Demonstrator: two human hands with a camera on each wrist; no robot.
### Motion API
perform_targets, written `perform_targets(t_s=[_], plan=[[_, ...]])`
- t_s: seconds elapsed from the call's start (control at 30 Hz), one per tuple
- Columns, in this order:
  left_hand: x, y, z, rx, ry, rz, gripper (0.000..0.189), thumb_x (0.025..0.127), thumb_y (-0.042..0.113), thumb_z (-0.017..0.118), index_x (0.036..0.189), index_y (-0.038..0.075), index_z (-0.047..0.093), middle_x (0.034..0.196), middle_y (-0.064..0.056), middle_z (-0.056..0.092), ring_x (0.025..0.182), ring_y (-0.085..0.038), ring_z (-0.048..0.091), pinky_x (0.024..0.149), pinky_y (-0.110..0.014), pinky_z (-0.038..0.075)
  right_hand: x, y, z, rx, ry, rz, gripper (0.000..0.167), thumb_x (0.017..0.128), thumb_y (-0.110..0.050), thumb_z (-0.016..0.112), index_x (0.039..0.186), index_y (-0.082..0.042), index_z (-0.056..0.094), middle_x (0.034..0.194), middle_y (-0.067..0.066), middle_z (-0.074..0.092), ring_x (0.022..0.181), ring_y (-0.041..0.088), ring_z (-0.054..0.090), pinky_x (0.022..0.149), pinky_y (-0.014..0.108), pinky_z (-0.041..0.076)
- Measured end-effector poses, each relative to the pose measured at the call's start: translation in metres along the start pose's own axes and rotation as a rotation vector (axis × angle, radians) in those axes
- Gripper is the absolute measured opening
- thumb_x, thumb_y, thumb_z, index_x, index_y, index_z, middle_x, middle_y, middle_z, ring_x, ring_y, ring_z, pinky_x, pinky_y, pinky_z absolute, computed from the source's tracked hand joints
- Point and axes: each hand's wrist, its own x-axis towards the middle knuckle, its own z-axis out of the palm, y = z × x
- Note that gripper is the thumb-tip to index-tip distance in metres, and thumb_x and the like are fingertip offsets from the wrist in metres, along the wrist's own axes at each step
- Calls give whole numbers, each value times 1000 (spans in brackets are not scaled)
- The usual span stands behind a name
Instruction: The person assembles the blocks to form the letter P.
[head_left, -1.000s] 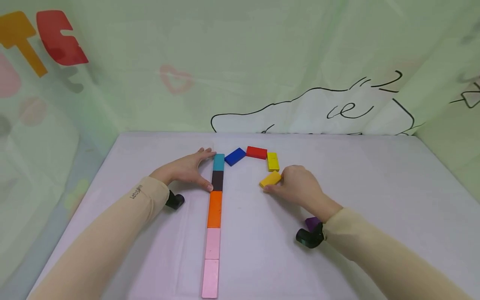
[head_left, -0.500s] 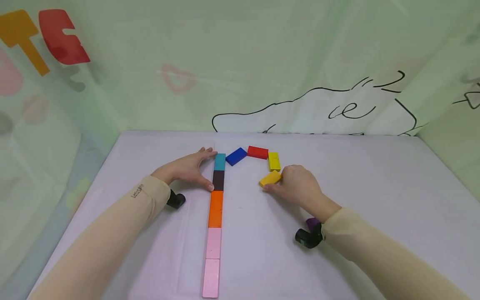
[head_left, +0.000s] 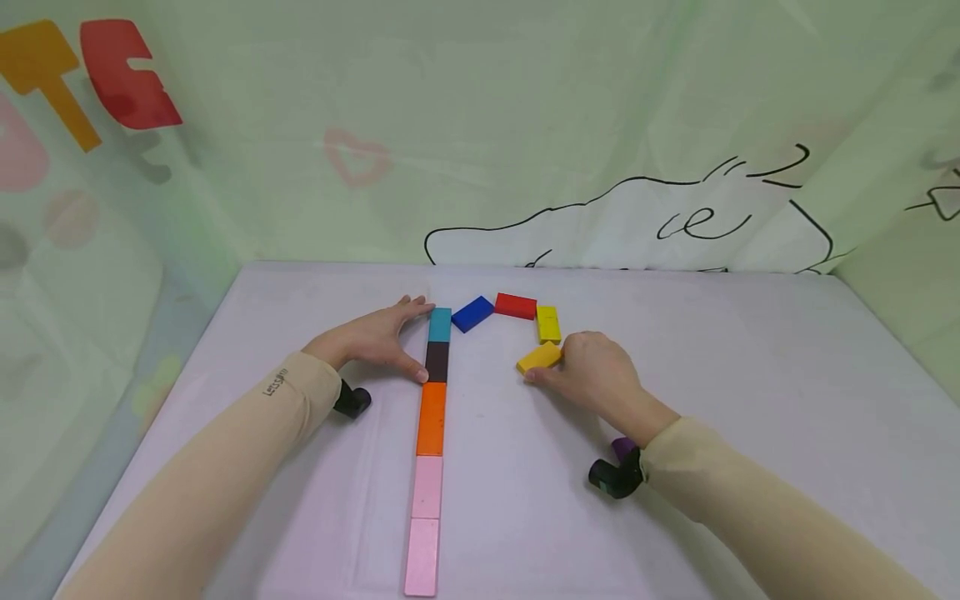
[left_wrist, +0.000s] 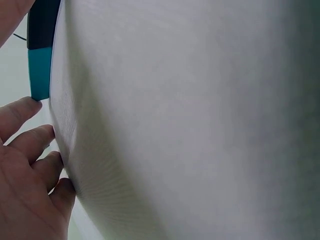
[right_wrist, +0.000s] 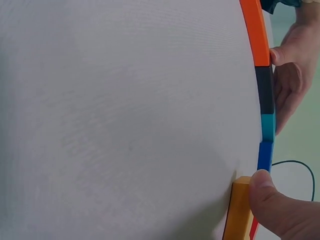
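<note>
In the head view my right hand pinches an amber-yellow block lying slanted on the table; its thumb presses the block's near end. That thumb and the amber block's side show in the right wrist view. Just beyond lies a bright yellow block, then a red block and a blue block, forming a curve. My left hand spreads beside the column's far end. Its index fingertip touches the teal block, while its thumb rests by the dark brown block.
Nearer in the same column come an orange block and two pink blocks. A purple block sits partly hidden behind the right wrist's black camera. A printed curtain hangs along the table's back edge.
The amber block and my right hand have slid very slightly left. My left hand stays at the teal and dark brown blocks, and the rest of the blocks keep their places.
</note>
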Motion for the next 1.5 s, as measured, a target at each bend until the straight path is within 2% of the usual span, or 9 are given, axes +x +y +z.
perform_targets(t_s=[0.4,0.57,0.67,0.77,0.83,0.9,1.17,1.33,1.5], plan=[[1,-1,0,9,2,1,112,79,38,88,165,18,20,175,-6,6,162,-30,-2,129,-60,9,-1,-1,1,6,18,-2,57,81,-54,82,89,1,69,61,1,35,59,17,41,52,25,29],[1,-2,0,8,4,7,112,79,37,88,165,17,20,175,-6,6,162,-30,-2,129,-59,8,-2,1,0,48,8,-4,53,81,-53,82,81,-2,67,60,0,32,58,17,39,53,26,28],[1,-3,1,4,6,11,112,78,37,89,165,17,20,175,-6,6,162,-30,-2,129,-59,8,-3,3,-3,87,-10,0,53,83,-52,81,86,-1,69,62,2,41,63,19,45,55,26,35],[1,-3,1,0,9,11,112,78,37,89,165,18,21,175,-6,6,162,-30,-2,129,-59,9,-7,7,-9,118,-29,-8,59,86,-49,78,109,4,72,84,14,67,83,28,62,69,33,56],[1,-3,1,0,11,13,112,78,36,89,165,17,21,175,-6,7,162,-30,-1,129,-58,9,-14,12,-13,126,-37,-26,63,89,-48,76,123,5,69,106,20,72,100,34,65,81,41,61],[1,-3,0,0,10,12,112,78,36,89,165,18,21,175,-5,6,162,-30,-2,129,-58,8,-23,21,-16,140,-31,-63,62,91,-44,76,128,5,67,121,23,70,110,37,65,91,48,60],[2,-2,0,12,9,4,112,78,37,89,165,20,20,175,-4,6,162,-30,0,129,-59,10,-67,84,-11,180,23,-300,40,87,-27,82,122,-10,73,122,12,71,118,39,63,96,59,55],[2,-1,0,14,5,5,112,78,37,89,165,19,20,175,-5,6,162,-30,0,129,-59,10,-86,117,-3,171,95,-401,38,79,-22,88,115,-17,77,118,2,71,114,31,64,91,50,60],[0,0,-1,13,7,10,111,79,35,89,165,18,21,175,-5,7,162,-30,0,129,-58,10,-91,131,3,123,142,-443,39,76,-23,90,114,-20,79,117,-4,71,112,26,63,90,46,60]])
